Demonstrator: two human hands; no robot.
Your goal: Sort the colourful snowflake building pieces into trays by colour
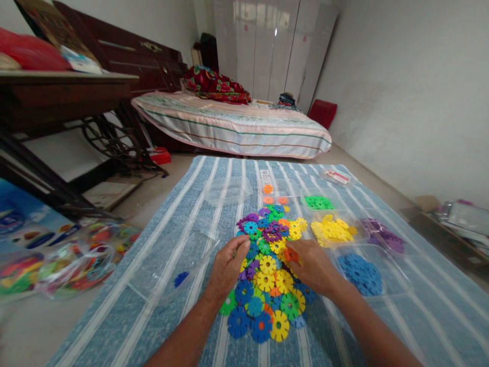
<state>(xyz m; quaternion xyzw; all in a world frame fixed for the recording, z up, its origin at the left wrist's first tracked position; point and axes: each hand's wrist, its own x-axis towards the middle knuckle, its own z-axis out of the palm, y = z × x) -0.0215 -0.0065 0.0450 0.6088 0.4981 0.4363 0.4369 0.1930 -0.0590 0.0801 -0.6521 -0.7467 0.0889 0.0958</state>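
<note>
A heap of flat snowflake-shaped plastic discs (267,265) in many colours lies on a blue striped cloth (160,306). My left hand (228,267) rests on the heap's left side, fingers curled down onto the discs. Whether it holds one I cannot tell. My right hand (311,266) sits on the right side and pinches an orange disc (290,254) at its fingertips. Sorted groups lie to the right: green discs (319,203), yellow discs (333,230), purple discs (384,237) and blue discs (361,272), each in a clear tray.
A clear tray (171,265) with one blue disc lies left of the heap, another clear tray (227,189) farther back. Bags of toys (64,260) lie on the floor at left. A bed (233,125), a dark table (57,97) and a wardrobe (271,46) stand beyond.
</note>
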